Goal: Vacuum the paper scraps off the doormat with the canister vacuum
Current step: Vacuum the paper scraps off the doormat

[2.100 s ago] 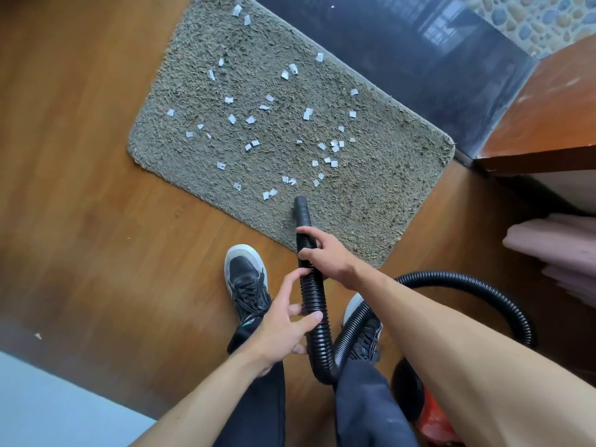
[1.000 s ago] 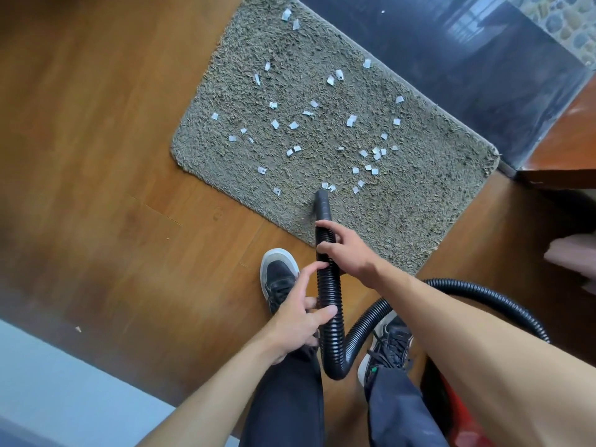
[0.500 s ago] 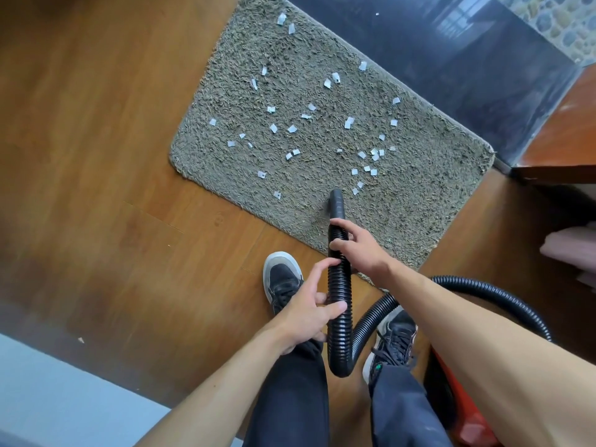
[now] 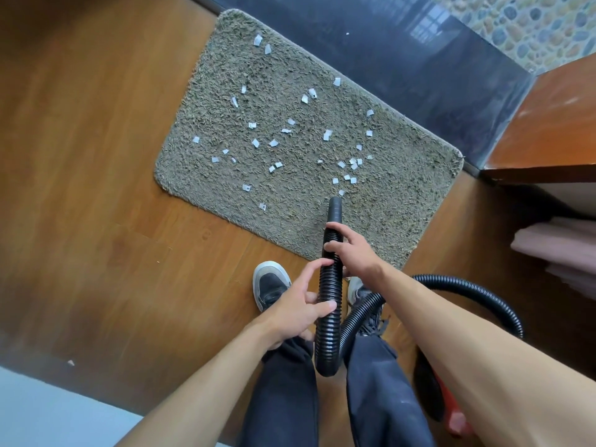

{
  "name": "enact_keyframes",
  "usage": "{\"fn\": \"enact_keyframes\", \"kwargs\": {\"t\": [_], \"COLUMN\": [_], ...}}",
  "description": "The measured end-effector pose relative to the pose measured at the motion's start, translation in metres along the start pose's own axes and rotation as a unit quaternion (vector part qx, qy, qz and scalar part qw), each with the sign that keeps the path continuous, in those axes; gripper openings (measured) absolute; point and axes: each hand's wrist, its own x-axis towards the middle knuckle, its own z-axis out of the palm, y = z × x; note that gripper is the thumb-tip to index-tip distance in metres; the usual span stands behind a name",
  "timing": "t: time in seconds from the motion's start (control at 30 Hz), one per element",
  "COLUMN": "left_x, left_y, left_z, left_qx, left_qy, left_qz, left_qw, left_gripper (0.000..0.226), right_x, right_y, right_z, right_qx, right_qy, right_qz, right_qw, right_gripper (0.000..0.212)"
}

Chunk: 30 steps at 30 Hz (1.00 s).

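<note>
A grey-brown shaggy doormat [image 4: 403, 201] lies on the wooden floor, strewn with several small white paper scraps [image 4: 327, 134]. The black ribbed vacuum hose [image 4: 329, 317] runs up between my legs, and its smooth nozzle end [image 4: 334, 209] rests on the mat's near part, just below a cluster of scraps. My right hand [image 4: 350, 250] grips the hose close behind the nozzle. My left hand [image 4: 298, 306] holds the hose lower down, thumb across it. The red canister [image 4: 451, 411] shows partly at the lower right, behind my right arm.
My two dark shoes [image 4: 269, 285] stand on the wood floor [image 4: 96, 188] just before the mat. A dark glossy threshold [image 4: 403, 59] borders the mat's far side. A wooden cabinet [image 4: 548, 130] and pink folded cloth [image 4: 561, 246] are on the right. One scrap [image 4: 70, 362] lies on the floor at left.
The nozzle has moved right along the mat's near part, and the scraps that lay just ahead of it are gone. Both hands keep their hold on the hose.
</note>
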Motion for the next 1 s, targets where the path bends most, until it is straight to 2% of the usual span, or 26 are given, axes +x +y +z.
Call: {"fn": "enact_keyframes", "kwargs": {"t": [0.5, 1.0], "left_x": [0.027, 0.037], "left_y": [0.010, 0.021], "left_z": [0.016, 0.015], "left_qx": [-0.018, -0.010], "left_qy": [0.010, 0.031], "left_qz": [-0.007, 0.003], "left_qw": [1.000, 0.999], "left_gripper": [0.063, 0.062], "right_x": [0.021, 0.034], "right_y": [0.002, -0.016], "right_z": [-0.027, -0.032], "right_qx": [-0.003, -0.041], "right_qy": [-0.001, -0.041], "right_qz": [-0.009, -0.052], "right_qw": [1.000, 0.997], "right_gripper": [0.050, 0.051]}}
